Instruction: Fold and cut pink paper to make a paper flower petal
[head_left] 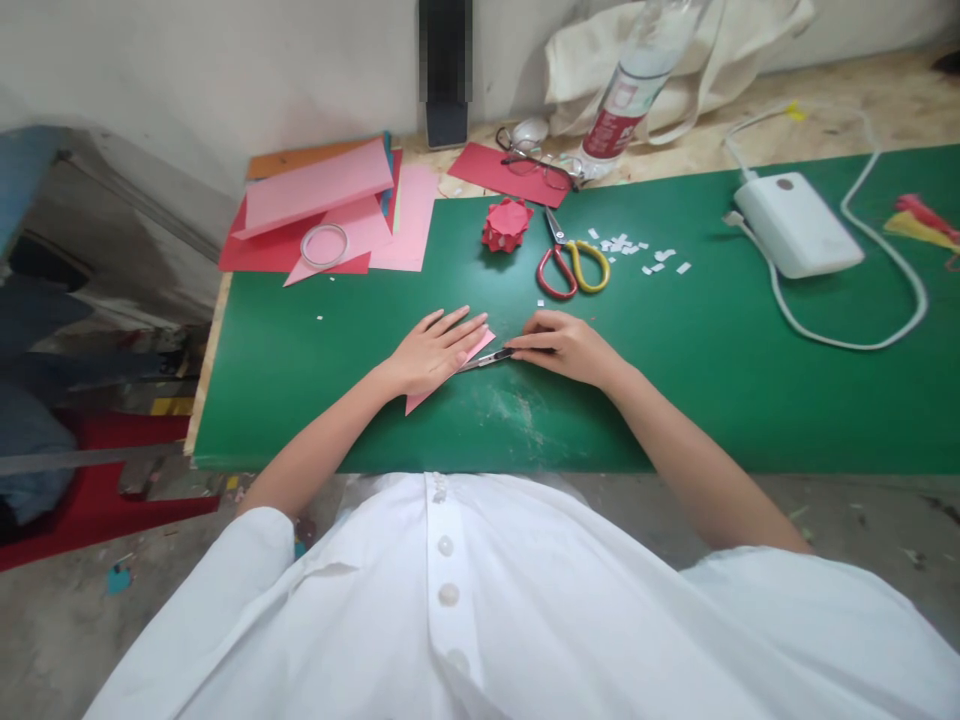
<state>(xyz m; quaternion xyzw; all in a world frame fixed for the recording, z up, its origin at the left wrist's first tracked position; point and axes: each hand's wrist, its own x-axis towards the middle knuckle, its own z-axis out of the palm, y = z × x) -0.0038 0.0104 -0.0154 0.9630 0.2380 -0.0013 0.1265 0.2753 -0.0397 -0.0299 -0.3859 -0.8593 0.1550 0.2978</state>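
Observation:
A folded-looking piece of pink paper lies on the green mat, largely covered by my left hand. That hand presses flat on it with fingers stretched out. From the other side, my right hand grips a slim utility knife between thumb and fingers. Its metal blade end points left and meets the paper's lower edge by my left hand; whether it is inside a fold I cannot tell. Most of the knife's handle is hidden in my fingers.
Beyond my hands are a red paper ornament, scissors with red and yellow handles, and small white scraps. Coloured paper with a tape roll is back left. A bottle, glasses and a cabled power bank stand behind.

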